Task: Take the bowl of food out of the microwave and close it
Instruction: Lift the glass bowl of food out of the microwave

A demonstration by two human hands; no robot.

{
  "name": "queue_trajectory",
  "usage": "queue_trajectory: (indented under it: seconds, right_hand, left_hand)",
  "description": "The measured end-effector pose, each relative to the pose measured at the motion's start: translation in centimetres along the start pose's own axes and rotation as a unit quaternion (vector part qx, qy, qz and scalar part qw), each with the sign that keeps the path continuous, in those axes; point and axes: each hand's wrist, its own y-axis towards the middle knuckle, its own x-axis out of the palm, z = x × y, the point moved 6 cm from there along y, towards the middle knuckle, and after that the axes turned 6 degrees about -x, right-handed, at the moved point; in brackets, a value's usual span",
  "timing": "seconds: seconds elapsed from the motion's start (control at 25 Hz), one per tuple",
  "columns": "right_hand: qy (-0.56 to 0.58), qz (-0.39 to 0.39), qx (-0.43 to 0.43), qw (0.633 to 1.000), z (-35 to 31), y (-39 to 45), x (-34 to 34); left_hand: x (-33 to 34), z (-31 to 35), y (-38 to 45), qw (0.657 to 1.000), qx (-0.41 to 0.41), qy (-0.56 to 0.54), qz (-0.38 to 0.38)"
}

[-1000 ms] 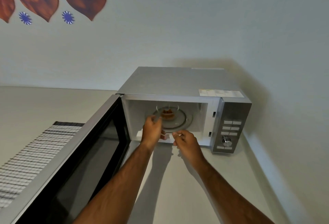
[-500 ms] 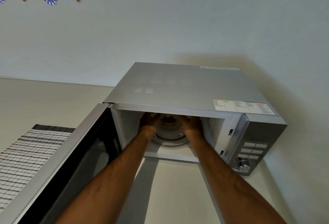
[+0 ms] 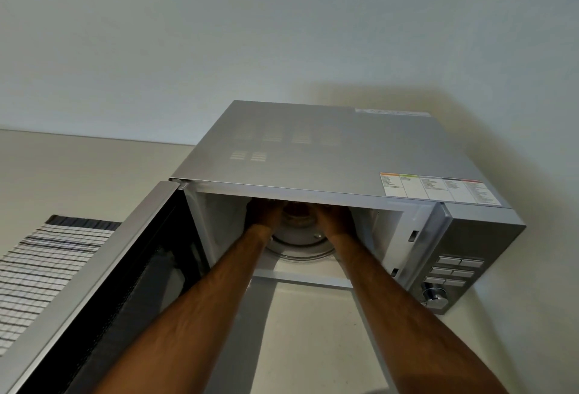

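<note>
Fingers of both hands were hidden under the top front edge of the microwave [image 3: 329,155], so whether they had clenched on the bowl [image 3: 296,209] or lay loose beside it could not be told. Only a shadowed sliver of the bowl showed, far inside the cavity between the left hand [image 3: 264,215] and the right hand [image 3: 333,218], apparently above the glass turntable [image 3: 300,251]; its food was out of sight.

Judging from this, the lift had not clearly begun. A hot or slick bowl wall could slip between two side-pressing palms. Raised too high, the rim might knock the cavity ceiling and spill; dragged low, it could catch the turntable lip or the near sill.

To the left the door [image 3: 103,284] stood wide open, reaching toward the near edge, and a withdrawing elbow might bump it. Bare bench [image 3: 313,331] lay just near of the opening, with a striped mat [image 3: 40,262] farther left.
</note>
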Motion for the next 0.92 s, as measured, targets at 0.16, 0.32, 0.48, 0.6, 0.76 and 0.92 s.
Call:
queue_trajectory:
  seconds: [0.16, 0.32, 0.48, 0.6, 0.76, 0.92]
  right_hand:
    - [0.063, -0.002, 0.048, 0.997, 0.6, -1.4, -0.3]
    - [0.097, 0.012, 0.002, 0.995, -0.6, -3.6, -1.3]
    - [0.088, 0.006, 0.028, 0.996, -0.9, -6.1, -2.1]
    - [0.065, 0.002, 0.023, 0.998, -1.8, -8.7, -3.1]
    - [0.068, -0.007, 0.011, 0.998, -2.5, -13.0, -4.2]
    - [0.065, 0.002, 0.038, 0.997, -2.7, -18.1, -5.3]
  left_hand:
    - [-0.5, -0.2, -1.0, 0.999, -0.039, -0.037, 0.002]
    - [-1.3, 0.3, -2.2, 0.999, -0.015, -0.027, -0.012]
    - [-2.1, -0.7, -6.0, 0.993, -0.052, -0.103, -0.022]
    - [-3.1, -1.2, -9.3, 0.991, -0.05, -0.123, -0.005]
    - [-4.4, -1.7, -13.5, 0.989, -0.043, -0.144, -0.007]
    - [-5.8, -2.6, -18.6, 0.988, -0.042, -0.148, 0.0]
